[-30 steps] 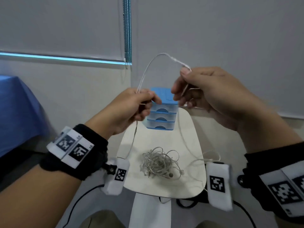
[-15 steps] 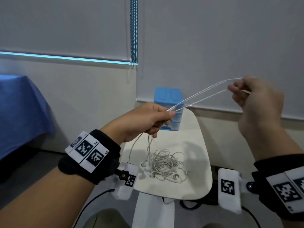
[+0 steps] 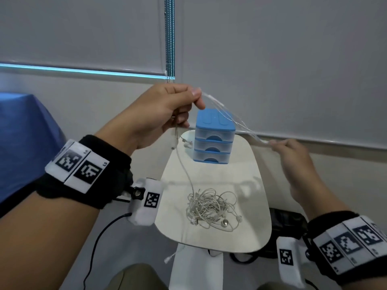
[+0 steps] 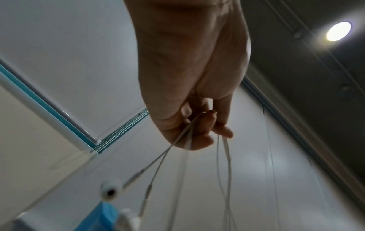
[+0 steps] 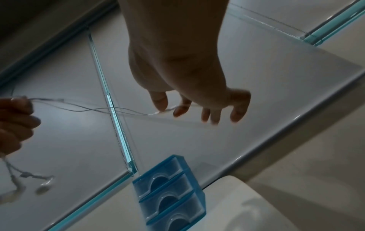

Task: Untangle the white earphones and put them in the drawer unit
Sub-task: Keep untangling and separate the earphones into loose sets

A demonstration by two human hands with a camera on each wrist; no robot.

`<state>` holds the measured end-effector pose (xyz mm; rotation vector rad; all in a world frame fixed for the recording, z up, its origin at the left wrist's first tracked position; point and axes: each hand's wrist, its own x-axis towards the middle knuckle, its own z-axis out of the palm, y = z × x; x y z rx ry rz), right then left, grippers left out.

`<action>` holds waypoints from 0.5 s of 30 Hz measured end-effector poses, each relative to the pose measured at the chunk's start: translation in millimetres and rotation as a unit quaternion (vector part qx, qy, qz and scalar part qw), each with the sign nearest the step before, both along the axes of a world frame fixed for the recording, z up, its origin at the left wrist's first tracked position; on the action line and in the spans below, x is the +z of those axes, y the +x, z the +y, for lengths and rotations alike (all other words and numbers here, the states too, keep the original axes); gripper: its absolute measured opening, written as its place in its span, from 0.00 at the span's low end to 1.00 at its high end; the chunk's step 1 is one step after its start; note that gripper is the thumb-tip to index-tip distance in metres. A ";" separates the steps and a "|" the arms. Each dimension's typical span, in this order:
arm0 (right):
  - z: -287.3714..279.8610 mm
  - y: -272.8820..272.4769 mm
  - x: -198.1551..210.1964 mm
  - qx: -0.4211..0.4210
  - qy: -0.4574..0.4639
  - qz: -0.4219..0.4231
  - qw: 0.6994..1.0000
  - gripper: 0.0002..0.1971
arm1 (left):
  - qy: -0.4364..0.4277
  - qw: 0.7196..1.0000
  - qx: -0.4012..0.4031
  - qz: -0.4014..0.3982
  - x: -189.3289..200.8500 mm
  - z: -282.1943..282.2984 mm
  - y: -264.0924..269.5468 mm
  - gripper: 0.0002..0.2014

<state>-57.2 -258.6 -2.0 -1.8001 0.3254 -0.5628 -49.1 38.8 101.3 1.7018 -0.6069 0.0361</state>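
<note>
- Head view: the left hand (image 3: 161, 114) is raised in the upper middle of the frame, above and to the left of the blue drawer unit (image 3: 213, 137). Its thumb and forefinger pinch the white earphone cable (image 3: 228, 118), and the other fingers are curled under. From the pinch, two thin strands run down to the right, across the top of the drawer unit, to the right hand (image 3: 293, 162) at the middle right. The right hand is lower, seen from the back and blurred; its fingertips meet the end of the strands, but the grip cannot be told here. Two earbuds (image 3: 187, 144) hang just below the left hand, beside the drawer unit. One more strand falls to a tangled pile of white earphones (image 3: 209, 208) on the small white table (image 3: 251, 185), in the lower middle.
- Left wrist view: the left hand (image 4: 193, 93) points down in the middle of the frame, fingers closed around several cable strands (image 4: 227, 156), which fall towards the bottom. One earbud (image 4: 111, 189) hangs at the lower left, near a corner of the drawer unit (image 4: 98, 218).
- Right wrist view: the right hand (image 5: 187, 70) is in the upper middle, fingers spread and nearly straight, so it is open. The cable (image 5: 88, 108) reaches its fingertips (image 5: 161, 103) from the left hand (image 5: 13, 123) at the left edge; whether it is pinched cannot be told. The drawer unit (image 5: 169, 192), all three drawers closed, stands at the bottom middle.
</note>
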 end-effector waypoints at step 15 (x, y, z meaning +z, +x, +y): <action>83.3 -21.7 69.6 0.405 0.032 -0.049 0.912 0.30 | 0.117 0.993 -0.007 0.024 37.8 -51.5 3.3 0.26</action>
